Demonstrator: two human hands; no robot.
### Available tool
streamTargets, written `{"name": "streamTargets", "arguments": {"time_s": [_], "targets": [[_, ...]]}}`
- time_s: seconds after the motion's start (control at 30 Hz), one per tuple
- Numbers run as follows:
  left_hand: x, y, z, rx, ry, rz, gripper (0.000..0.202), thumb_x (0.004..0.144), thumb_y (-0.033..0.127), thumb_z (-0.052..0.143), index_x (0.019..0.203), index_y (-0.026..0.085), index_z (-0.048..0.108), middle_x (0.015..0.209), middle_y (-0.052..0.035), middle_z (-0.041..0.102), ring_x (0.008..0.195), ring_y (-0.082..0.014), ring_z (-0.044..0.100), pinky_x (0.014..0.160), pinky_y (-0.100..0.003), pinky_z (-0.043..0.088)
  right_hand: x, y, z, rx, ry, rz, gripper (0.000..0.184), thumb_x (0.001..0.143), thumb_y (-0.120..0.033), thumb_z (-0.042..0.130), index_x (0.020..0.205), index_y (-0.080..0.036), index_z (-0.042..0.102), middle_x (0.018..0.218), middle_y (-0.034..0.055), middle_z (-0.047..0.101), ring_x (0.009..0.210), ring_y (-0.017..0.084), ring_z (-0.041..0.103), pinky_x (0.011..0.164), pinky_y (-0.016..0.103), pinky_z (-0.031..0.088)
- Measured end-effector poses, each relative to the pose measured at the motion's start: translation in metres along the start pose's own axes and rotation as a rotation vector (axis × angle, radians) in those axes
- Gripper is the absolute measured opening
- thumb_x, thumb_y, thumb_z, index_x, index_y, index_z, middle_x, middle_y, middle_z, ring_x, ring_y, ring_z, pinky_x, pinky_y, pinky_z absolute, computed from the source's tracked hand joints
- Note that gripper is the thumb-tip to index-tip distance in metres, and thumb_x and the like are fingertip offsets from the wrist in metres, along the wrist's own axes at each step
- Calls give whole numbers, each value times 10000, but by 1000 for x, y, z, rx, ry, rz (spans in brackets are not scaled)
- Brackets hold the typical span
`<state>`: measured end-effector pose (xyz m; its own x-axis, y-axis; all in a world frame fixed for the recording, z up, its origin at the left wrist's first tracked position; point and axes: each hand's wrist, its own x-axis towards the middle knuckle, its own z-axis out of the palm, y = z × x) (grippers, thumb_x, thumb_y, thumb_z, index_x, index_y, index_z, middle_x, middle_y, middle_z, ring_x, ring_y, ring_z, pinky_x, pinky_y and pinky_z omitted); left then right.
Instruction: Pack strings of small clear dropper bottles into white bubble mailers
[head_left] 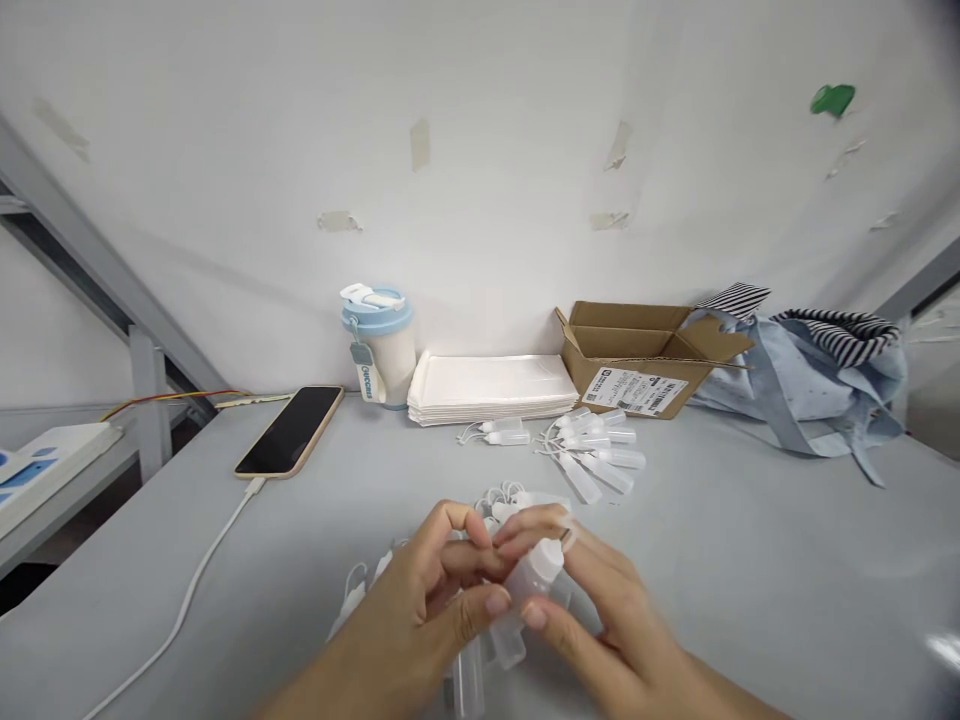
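Both hands meet low in the middle of the head view over a grey table [750,560]. My left hand [420,610] and my right hand [592,610] pinch the same small clear plastic bottle [534,575] with a white cap, fingers curled round it. More small clear bottles [480,670] with looped white caps lie on the table under and behind my hands, partly hidden. A second bunch of the same bottles [592,450] lies farther back, to the right of centre.
A phone [289,430] on a white cable lies back left. Against the wall stand a blue-lidded cup [379,345], a stack of white sheets [491,388] and an open cardboard box [637,365]. Blue and striped cloth [810,385] lies back right.
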<state>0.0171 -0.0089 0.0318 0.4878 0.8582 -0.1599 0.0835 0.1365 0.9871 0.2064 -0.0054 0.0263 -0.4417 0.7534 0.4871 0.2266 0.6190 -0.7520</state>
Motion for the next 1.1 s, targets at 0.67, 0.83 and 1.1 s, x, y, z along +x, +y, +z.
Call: {"name": "streamTargets", "arguments": {"time_s": [0.67,0.83,1.1], "targets": [[0,9,-23,564,241,189,227,913,366,482,782,248,627,768,29,633,727,-144,568,674,-234,427,1,8,-8,-100,-129,175,229,947,-293,391,823,-187,552,623,-30,512,528,99,454,524,216,371],[-3,12,-16,465,225,64,283,900,437,478,761,237,622,718,26,595,700,-150,533,630,-233,414,0,8,-6,-19,-224,221,222,944,-298,413,846,-183,576,584,-60,419,503,78,391,510,198,331],[-2,7,-15,397,216,-4,300,888,454,482,762,223,625,727,12,592,706,-160,518,627,-241,414,-2,6,-2,-19,-198,236,245,935,-318,408,799,-185,563,585,-50,424,512,90,396,520,210,335]]}}
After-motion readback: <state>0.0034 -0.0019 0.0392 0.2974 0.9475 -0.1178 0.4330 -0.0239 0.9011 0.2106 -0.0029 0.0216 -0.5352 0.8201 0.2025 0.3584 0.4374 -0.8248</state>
